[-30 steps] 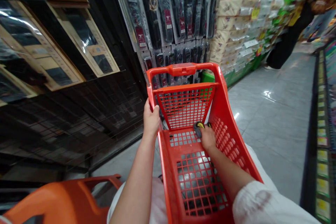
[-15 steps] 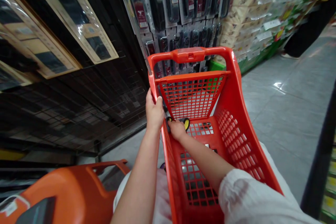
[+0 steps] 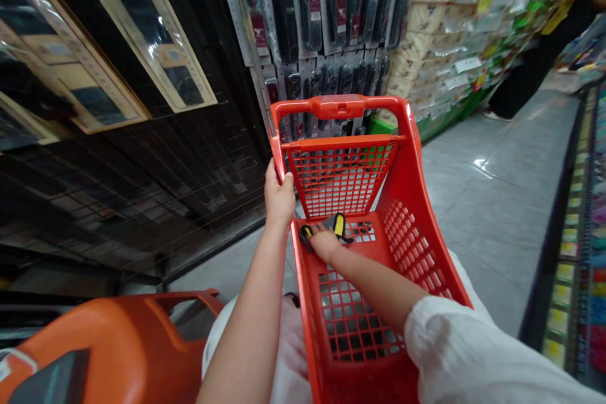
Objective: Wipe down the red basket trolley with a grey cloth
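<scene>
My left hand [image 3: 279, 199] is wrapped round the left side rim of a red plastic shopping cart [image 3: 341, 107], with the thumb on top. Inside the cart, my right hand [image 3: 324, 243] reaches down near the back left corner of the floor. Its fingers are stretched out over a soft-looking grey, black and yellow item [image 3: 338, 226], which lies by the mesh flap; the hand covers part of it, and its exact kind cannot be made out.
Hanging packages [image 3: 312, 6] line the rack behind the cart. Boxed goods [image 3: 184, 82] stand on the dark shelving at left. An orange machine-like body [image 3: 113, 341] sits at lower left. Wrapped packs [image 3: 426, 25] are stacked at right, near a person in dark trousers [image 3: 521, 82] on grey floor.
The view has shifted slightly to the right. My right hand's fingers have spread, and more of the grey, black and yellow item shows. My left hand stays on the cart rim.
</scene>
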`<action>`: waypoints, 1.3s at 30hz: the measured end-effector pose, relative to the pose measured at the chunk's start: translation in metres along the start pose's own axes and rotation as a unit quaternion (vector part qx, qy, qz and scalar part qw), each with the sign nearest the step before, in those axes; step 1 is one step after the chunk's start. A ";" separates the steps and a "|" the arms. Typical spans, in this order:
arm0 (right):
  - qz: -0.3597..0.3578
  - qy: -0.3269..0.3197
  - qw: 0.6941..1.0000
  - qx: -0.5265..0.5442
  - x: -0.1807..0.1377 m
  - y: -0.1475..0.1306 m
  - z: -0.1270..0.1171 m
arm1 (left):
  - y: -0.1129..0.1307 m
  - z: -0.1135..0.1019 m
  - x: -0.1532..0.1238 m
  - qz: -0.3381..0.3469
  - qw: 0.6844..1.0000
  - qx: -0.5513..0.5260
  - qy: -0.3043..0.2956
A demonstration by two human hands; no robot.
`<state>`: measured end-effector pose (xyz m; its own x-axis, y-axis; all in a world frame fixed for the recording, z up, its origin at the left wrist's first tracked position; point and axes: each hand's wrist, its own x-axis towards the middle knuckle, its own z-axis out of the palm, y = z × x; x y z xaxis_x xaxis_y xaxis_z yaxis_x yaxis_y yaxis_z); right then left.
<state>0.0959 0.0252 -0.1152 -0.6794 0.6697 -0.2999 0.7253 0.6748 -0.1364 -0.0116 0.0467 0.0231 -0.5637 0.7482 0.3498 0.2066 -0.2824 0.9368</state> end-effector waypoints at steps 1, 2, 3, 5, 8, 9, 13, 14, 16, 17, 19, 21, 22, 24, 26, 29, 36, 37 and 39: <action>0.012 0.004 1.000 0.001 -0.001 -0.001 0.003 | -0.001 0.000 0.001 0.002 1.000 0.004 0.004; 0.024 0.004 1.000 0.003 -0.004 -0.003 0.007 | -0.002 0.000 0.001 0.005 1.000 0.008 0.008; 0.029 0.004 1.000 0.003 -0.008 -0.006 0.013 | -0.003 0.001 0.002 0.008 1.000 0.008 0.011; 0.003 0.004 1.000 -0.009 -0.019 -0.007 0.023 | -0.004 0.001 0.003 0.014 1.000 0.004 0.014; -0.012 0.009 0.999 -0.040 -0.030 0.016 0.027 | -0.006 0.002 0.004 0.022 1.000 -0.007 0.011; 0.016 0.009 0.999 -0.045 -0.030 0.029 0.024 | -0.006 0.002 0.004 0.024 1.000 -0.007 0.010; 0.192 0.034 0.981 -0.006 -0.026 0.080 0.011 | -0.005 0.003 0.003 0.026 1.000 -0.007 0.007; 0.226 0.048 0.973 0.002 -0.023 0.084 0.010 | -0.004 0.003 0.003 0.024 1.000 -0.011 0.008; 0.277 0.071 0.958 0.004 -0.015 0.080 0.010 | -0.005 0.004 0.003 0.015 1.000 -0.019 0.009; 0.284 0.077 0.956 0.001 -0.009 0.073 0.011 | -0.005 0.004 0.003 0.011 1.000 -0.023 0.010; 0.252 0.075 0.965 -0.002 0.003 0.053 0.011 | -0.007 0.004 0.004 0.006 1.000 -0.024 0.014; 0.162 0.055 0.985 0.006 0.015 0.033 0.006 | -0.010 0.003 0.006 0.008 1.000 -0.018 0.021; 0.109 0.042 0.993 0.011 0.018 0.025 0.003 | -0.011 0.002 0.007 0.010 1.000 -0.014 0.024; 0.023 0.019 0.999 0.020 0.019 0.013 -0.004 | -0.011 0.001 0.009 0.013 0.999 -0.007 0.028; -0.024 0.002 1.000 0.020 0.007 0.005 -0.008 | -0.009 0.000 0.009 0.013 1.000 0.000 0.025; -0.044 -0.030 0.999 -0.002 -0.034 -0.009 0.001 | -0.005 -0.001 0.009 0.012 1.000 0.011 0.023; -0.164 -0.058 0.979 -0.107 -0.120 -0.019 0.052 | -0.007 0.000 0.009 0.019 0.999 -0.023 0.016; -0.173 -0.034 0.979 -0.106 -0.116 -0.011 0.050 | -0.007 0.000 0.009 0.017 0.999 -0.022 0.017; -0.179 0.000 0.979 -0.098 -0.097 0.010 0.038 | -0.009 0.001 0.009 0.015 0.999 -0.019 0.021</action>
<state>0.1733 -0.0449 -0.1238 -0.8860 0.3795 -0.2663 0.4058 0.9126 -0.0497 -0.0176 0.0561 0.0181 -0.5903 0.7137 0.3771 0.1937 -0.3282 0.9245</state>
